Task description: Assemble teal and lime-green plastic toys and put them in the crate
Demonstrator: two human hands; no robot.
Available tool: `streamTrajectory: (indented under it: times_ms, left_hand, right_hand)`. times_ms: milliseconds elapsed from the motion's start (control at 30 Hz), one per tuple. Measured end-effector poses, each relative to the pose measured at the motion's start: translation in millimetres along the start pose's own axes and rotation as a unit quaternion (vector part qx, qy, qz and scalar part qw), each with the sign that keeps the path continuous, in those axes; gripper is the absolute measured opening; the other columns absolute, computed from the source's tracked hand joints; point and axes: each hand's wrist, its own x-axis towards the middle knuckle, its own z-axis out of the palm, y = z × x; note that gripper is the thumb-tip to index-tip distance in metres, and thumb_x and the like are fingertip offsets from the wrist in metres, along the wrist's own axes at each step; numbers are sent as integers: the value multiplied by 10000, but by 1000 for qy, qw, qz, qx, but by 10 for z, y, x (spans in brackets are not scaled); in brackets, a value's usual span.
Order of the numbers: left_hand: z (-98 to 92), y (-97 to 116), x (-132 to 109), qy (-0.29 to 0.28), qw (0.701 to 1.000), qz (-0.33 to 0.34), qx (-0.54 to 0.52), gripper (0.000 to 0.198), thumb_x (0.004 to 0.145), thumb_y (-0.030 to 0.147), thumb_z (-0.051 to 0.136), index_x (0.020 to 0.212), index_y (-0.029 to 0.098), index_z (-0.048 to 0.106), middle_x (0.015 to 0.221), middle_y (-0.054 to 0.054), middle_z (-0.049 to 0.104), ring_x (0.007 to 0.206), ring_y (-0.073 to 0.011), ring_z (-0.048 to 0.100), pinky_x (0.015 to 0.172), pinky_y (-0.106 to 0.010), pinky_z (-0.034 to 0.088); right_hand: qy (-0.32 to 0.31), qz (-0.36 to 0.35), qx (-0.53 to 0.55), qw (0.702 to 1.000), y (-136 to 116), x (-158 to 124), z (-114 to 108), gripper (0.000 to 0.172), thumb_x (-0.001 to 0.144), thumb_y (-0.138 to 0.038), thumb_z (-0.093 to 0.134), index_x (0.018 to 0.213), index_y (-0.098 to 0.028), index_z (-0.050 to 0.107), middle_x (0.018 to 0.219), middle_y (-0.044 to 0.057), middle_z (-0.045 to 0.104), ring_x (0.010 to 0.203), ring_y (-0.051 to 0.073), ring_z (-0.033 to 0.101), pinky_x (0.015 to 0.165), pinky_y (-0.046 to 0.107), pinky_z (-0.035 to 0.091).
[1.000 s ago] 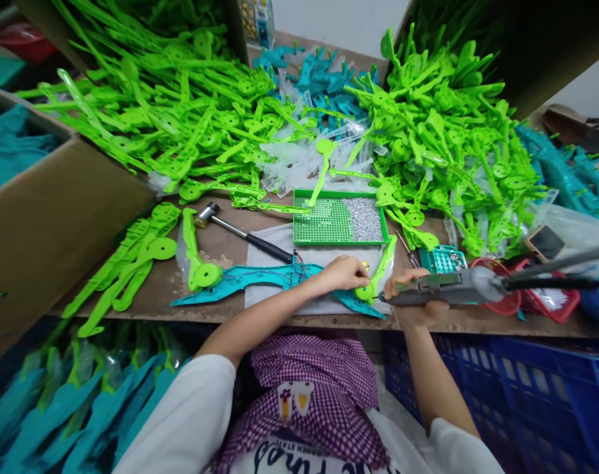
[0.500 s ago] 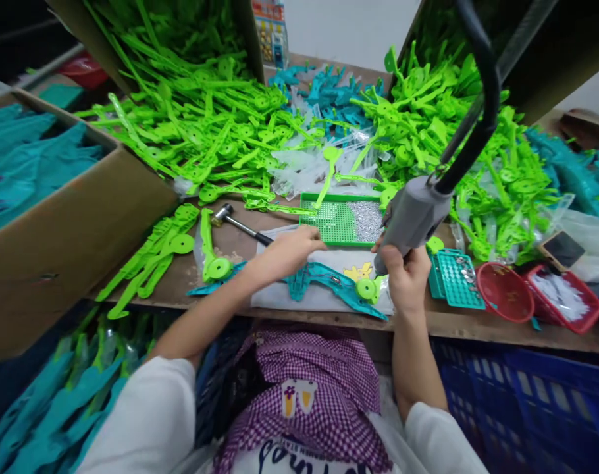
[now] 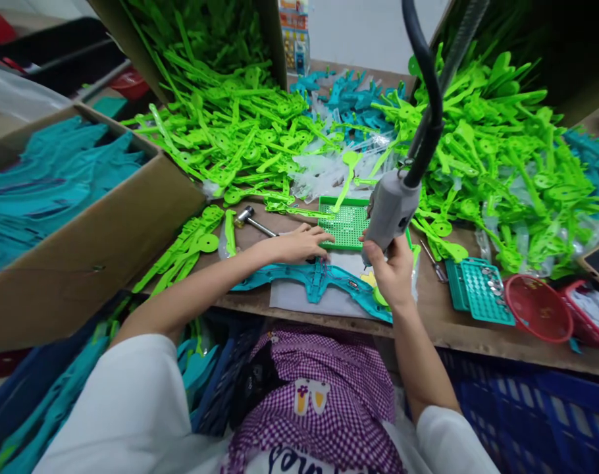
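Gripping one driver in right hand, with left hand spread by one tray, apart from one box of parts.

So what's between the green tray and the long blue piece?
In the head view, a strip of pale cloth shows between the green tray and the long blue piece. The left hand partly covers that stretch.

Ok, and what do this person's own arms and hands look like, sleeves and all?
The left hand and right hand wear no gloves, and I can see no watch or bracelet. The forearms are bare. The left sleeve and right sleeve are short, loose and white, with no print visible.
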Motion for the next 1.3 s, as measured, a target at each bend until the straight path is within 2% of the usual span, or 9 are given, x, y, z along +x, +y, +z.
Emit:
streamTrajectory:
  times_ms: [233, 533, 633, 767, 867, 967, 1100, 1233, 1300]
  left_hand:
    - [-129, -19, 147, -54, 998, -9, -6, 161, 785, 164, 639, 869, 266, 731, 1193, -62, 586, 1159, -266, 407, 951, -394, 253]
    - [30, 220, -218, 62, 995, -70, 23, 158, 897, 232, 560, 984, 197, 687, 1174, -99, 602, 1107, -239, 499, 864, -343, 293]
    - [100, 249, -255, 56, 995, -74, -19, 255, 912, 263, 550, 1146, 213, 637, 1164, -89, 619, 1076, -228, 526, 837, -332, 309]
    - [159, 236, -204, 40, 995, -75, -60, 209, 936, 239, 503, 1052, 194, 671, 988, -66, 675, 947, -196, 576, 778, -312, 327]
    - [153, 279, -202, 48, 992, -84, -76, 218, 939, 221, 486, 1035, 186, 679, 973, -72, 677, 922, -189, 591, 782, -303, 353]
    - [107, 405, -261, 92, 976, -148, -133, 228, 924, 241, 510, 1067, 182, 677, 962, -82, 680, 897, -195, 602, 781, -303, 391]
    - [116, 666, -315, 128, 873, -270, -386, 348, 832, 326, 634, 1150, 186, 622, 828, -23, 692, 689, -147, 593, 635, -251, 411]
    - [283, 926, -309, 140, 704, -321, -619, 522, 746, 433, 701, 1147, 129, 561, 632, 26, 626, 563, -116, 560, 560, -217, 405]
    - [376, 1015, -323, 156, 648, -347, -660, 521, 736, 477, 705, 1097, 130, 562, 597, 38, 601, 539, -108, 549, 568, -217, 421]
  right_hand:
    - [-1, 7, 3, 1000, -17, -17, 57, 223, 846, -412, 610, 983, -237, 594, 906, 28, 635, 834, 188, 604, 721, 361, 482]
    - [-54, -45, -46, 996, -76, 135, 75, 318, 854, -418, 606, 1116, -239, 584, 957, 50, 654, 873, 205, 611, 777, 386, 491]
    - [-72, -62, -62, 994, -37, 248, 132, 326, 860, -429, 594, 1128, -244, 589, 945, 51, 657, 886, 213, 613, 787, 396, 503]
    - [-77, -73, -74, 992, -37, 319, 111, 329, 860, -415, 602, 1148, -257, 582, 1014, 61, 653, 949, 217, 609, 827, 407, 511]
    - [-16, -80, -89, 993, -110, 102, -7, 388, 844, -363, 633, 1209, -267, 547, 1125, 78, 623, 1017, 221, 599, 864, 418, 513]
    - [45, -63, -120, 990, -167, -404, -29, 212, 865, -261, 602, 1077, -261, 603, 902, 41, 658, 822, 192, 635, 753, 371, 538]
    - [-136, 8, -102, 985, -27, -1055, 273, 240, 874, -336, 602, 1083, -219, 608, 793, 39, 691, 580, 166, 641, 557, 299, 536]
    - [-130, -11, -150, 980, 201, -1208, 553, 306, 876, -389, 601, 1089, -170, 606, 773, 68, 702, 584, 198, 672, 531, 300, 532]
    - [-131, -45, -152, 979, 262, -1172, 553, 222, 909, -300, 559, 1083, -168, 603, 775, 63, 706, 625, 193, 688, 556, 283, 534]
